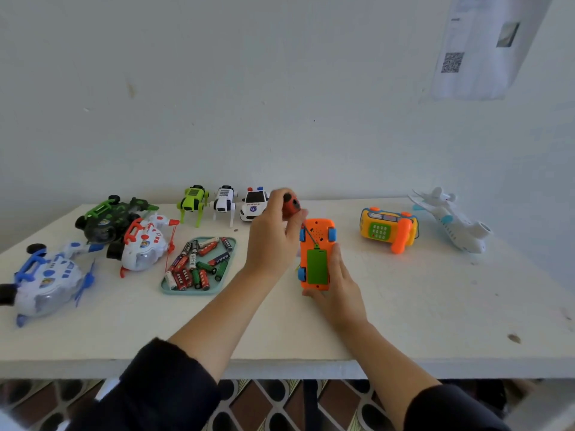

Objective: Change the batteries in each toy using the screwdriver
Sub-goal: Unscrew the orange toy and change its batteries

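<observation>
1. Steadying the small orange plastic toy phone (316, 259), wheels up near the middle of the white table (404, 306), my right hand (334, 290) cups its near end and right flank.
2. My left hand (273, 234) is wrapped round the red-handled screwdriver (291, 206), tip towards the green battery cover (317, 266).
3. The shell looks light, stiff and slick, so I judge gripping the sides safest.
4. The teal tray of batteries (199, 290) lies just left; open room sits right and towards the near edge.

An orange toy phone (316, 256) lies underside up at mid-bench, its green battery cover closed. The red-handled screwdriver (291, 206) angles down onto it. Batteries (199, 262) fill a teal tray (186, 292) to the left.
</observation>
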